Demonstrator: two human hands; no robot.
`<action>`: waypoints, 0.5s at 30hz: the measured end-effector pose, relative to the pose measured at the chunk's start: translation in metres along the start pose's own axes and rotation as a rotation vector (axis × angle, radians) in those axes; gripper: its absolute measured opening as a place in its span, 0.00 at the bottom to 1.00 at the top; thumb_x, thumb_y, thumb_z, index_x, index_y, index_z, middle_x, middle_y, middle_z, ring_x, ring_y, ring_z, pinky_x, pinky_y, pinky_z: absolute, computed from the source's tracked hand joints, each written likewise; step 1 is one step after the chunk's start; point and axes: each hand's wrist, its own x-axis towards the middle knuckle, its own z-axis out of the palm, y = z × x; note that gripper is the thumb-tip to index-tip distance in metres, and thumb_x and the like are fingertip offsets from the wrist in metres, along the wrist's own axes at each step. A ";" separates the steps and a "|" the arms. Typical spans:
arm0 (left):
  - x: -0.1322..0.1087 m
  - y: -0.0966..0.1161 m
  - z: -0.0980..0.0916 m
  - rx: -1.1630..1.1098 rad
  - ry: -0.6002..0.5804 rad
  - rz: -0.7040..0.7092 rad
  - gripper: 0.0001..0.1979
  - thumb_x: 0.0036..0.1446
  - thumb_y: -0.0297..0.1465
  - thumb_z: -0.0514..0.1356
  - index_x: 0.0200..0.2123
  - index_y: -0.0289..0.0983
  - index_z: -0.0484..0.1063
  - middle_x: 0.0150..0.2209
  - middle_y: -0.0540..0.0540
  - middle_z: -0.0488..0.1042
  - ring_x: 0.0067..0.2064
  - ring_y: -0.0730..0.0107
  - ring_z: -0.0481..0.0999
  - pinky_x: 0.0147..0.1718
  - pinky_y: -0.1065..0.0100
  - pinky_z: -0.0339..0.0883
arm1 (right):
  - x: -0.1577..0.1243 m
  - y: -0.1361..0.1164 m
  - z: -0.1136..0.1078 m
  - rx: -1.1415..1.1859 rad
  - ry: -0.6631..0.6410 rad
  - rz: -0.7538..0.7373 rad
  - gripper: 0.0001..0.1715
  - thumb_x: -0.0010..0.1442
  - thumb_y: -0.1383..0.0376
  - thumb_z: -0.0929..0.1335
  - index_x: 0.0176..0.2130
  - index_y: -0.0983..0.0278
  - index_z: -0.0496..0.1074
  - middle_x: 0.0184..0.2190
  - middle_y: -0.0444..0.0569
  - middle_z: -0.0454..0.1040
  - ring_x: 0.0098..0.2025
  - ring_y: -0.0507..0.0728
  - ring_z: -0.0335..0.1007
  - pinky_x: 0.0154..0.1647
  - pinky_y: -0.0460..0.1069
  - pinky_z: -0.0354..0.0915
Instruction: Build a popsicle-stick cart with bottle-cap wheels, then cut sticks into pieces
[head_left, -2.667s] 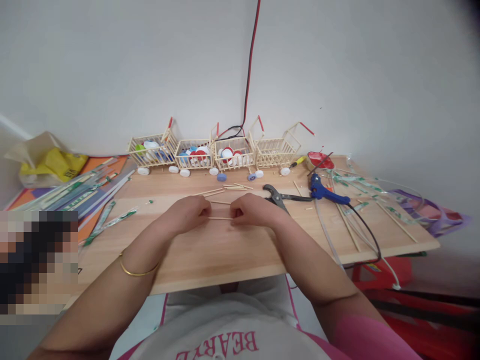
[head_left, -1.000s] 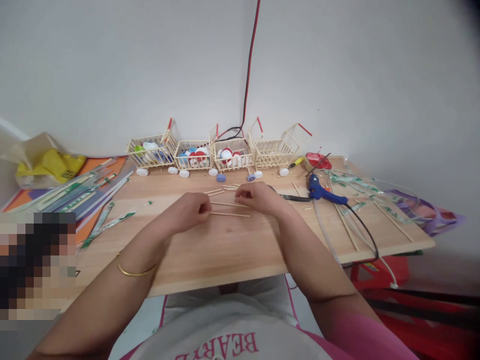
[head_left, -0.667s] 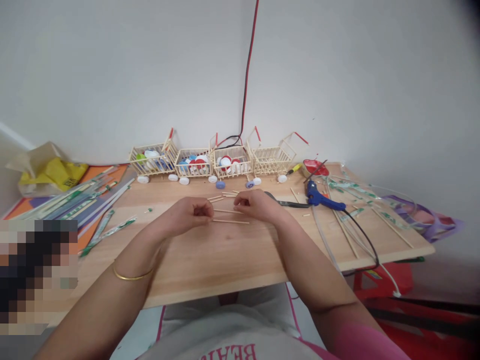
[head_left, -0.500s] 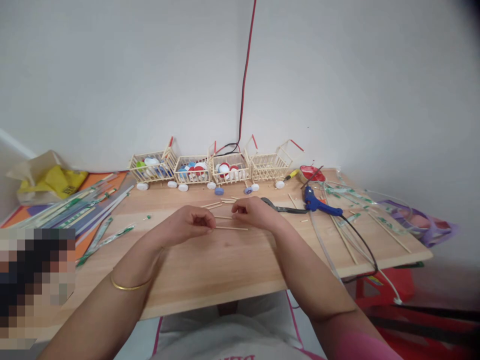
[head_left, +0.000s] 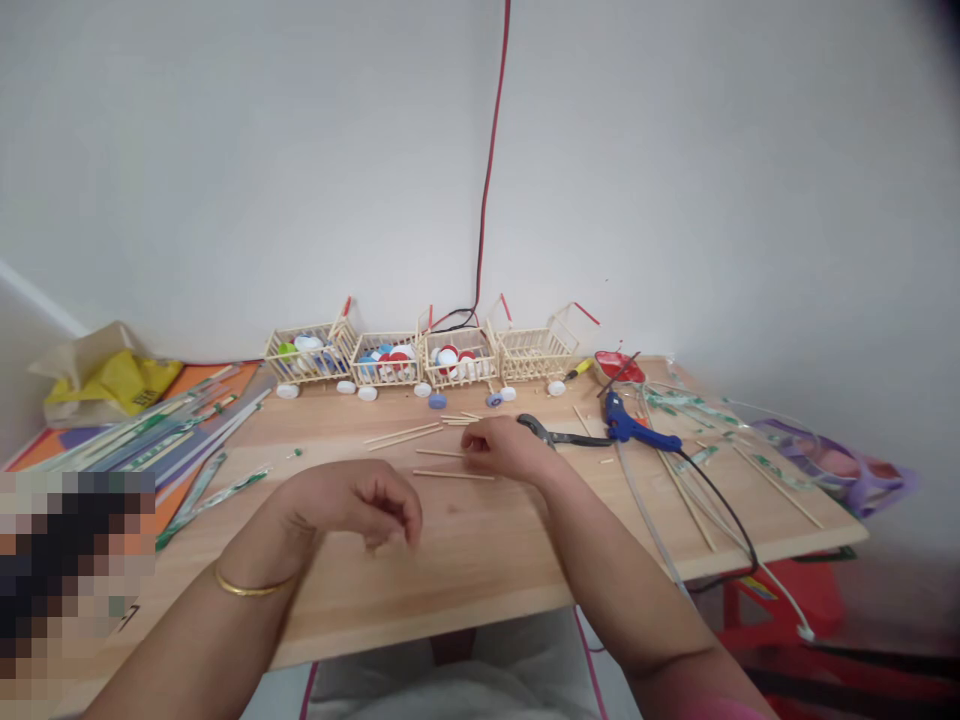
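Note:
My right hand (head_left: 504, 450) is closed, its fingertips pinching the right end of a thin wooden stick (head_left: 436, 453) on the table. A second wooden stick (head_left: 454, 475) lies loose just in front of it, roughly parallel. Nearer the table's front edge, my left hand (head_left: 356, 505) hovers to the left of these sticks. Its fingers curl downward and the tips are smeared by motion, so whether anything is in them cannot be made out. Behind my hands lie more short sticks (head_left: 403, 437). Black-handled scissors (head_left: 574, 438) rest just beyond my right wrist.
Several small stick-built carts (head_left: 311, 358) stand along the wall, some filled with bottle caps. A blue glue gun (head_left: 637, 428) with its cord, a red bowl (head_left: 619, 367) and a yellow cutter (head_left: 578, 369) are at right. Packaged sticks (head_left: 176, 430) and a yellow bag (head_left: 116, 388) lie left.
My left hand has let go of the front stick and drawn back toward me and to the left. My right hand stays by the rear stick. The view has tilted slightly upward.

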 end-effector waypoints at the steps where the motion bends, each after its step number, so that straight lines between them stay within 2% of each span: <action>1: -0.001 0.002 0.001 0.012 -0.052 -0.011 0.16 0.54 0.41 0.64 0.36 0.34 0.78 0.20 0.49 0.69 0.21 0.78 0.65 0.21 0.77 0.59 | 0.001 0.001 0.001 0.001 -0.006 0.002 0.08 0.50 0.66 0.70 0.34 0.64 0.77 0.29 0.46 0.77 0.29 0.51 0.67 0.27 0.44 0.51; 4: -0.001 0.008 0.007 0.078 -0.203 -0.002 0.20 0.50 0.44 0.66 0.39 0.34 0.80 0.20 0.47 0.71 0.21 0.75 0.67 0.21 0.75 0.61 | 0.002 0.000 0.002 0.012 -0.027 0.004 0.07 0.50 0.66 0.70 0.33 0.65 0.77 0.27 0.46 0.76 0.28 0.51 0.67 0.26 0.44 0.51; 9: 0.011 0.011 0.019 0.076 -0.381 -0.035 0.25 0.51 0.48 0.64 0.45 0.36 0.79 0.25 0.43 0.77 0.24 0.68 0.73 0.27 0.71 0.69 | 0.002 -0.001 0.004 0.044 -0.030 0.025 0.06 0.51 0.67 0.69 0.32 0.65 0.76 0.26 0.45 0.75 0.27 0.50 0.66 0.26 0.43 0.52; 12: 0.016 0.012 0.021 0.080 -0.377 -0.025 0.27 0.50 0.50 0.63 0.45 0.36 0.79 0.29 0.42 0.78 0.28 0.65 0.76 0.31 0.69 0.71 | 0.003 -0.001 0.005 0.046 -0.021 0.031 0.05 0.51 0.67 0.69 0.32 0.64 0.76 0.25 0.45 0.75 0.27 0.51 0.65 0.26 0.44 0.52; 15: 0.010 0.021 0.018 0.128 -0.273 0.000 0.25 0.51 0.50 0.62 0.42 0.36 0.80 0.32 0.40 0.79 0.32 0.63 0.77 0.35 0.68 0.71 | 0.004 0.000 0.006 0.044 -0.016 0.005 0.06 0.51 0.67 0.69 0.32 0.65 0.76 0.25 0.44 0.74 0.27 0.51 0.65 0.26 0.44 0.52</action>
